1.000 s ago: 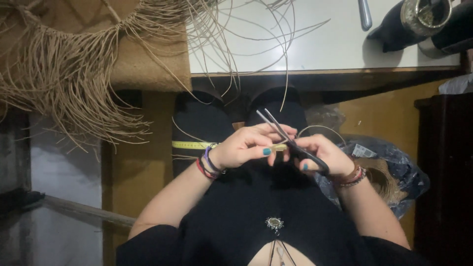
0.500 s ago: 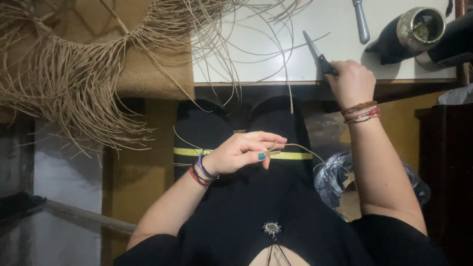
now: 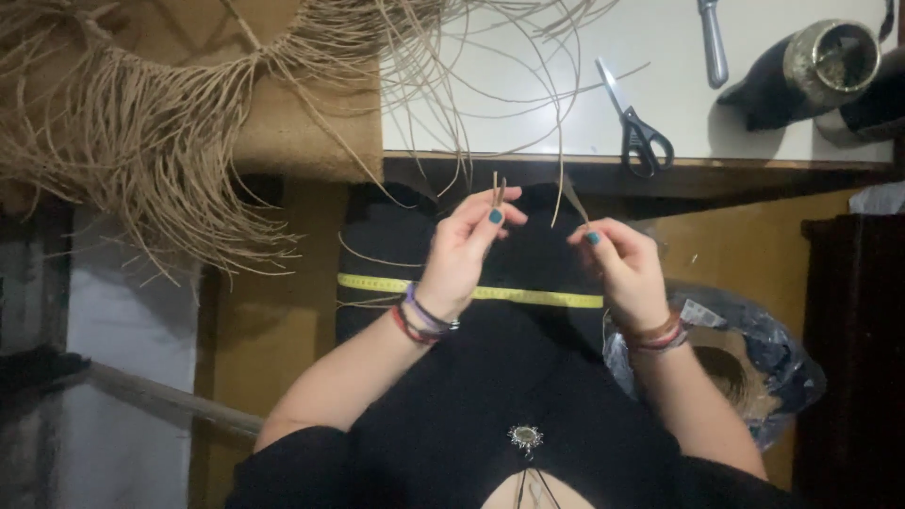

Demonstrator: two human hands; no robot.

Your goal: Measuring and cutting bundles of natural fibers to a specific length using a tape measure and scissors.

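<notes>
Fingers [image 3: 492, 215] of both hands pinch straw strands [image 3: 498, 187].

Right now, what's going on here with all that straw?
A seated person pinches thin tan straw strands: the left hand holds a short folded piece upright, the right hand grips another strand. A yellow measuring tape lies across the lap. Scissors lie shut on the white table, beside a big fringed bundle of straw.
</notes>
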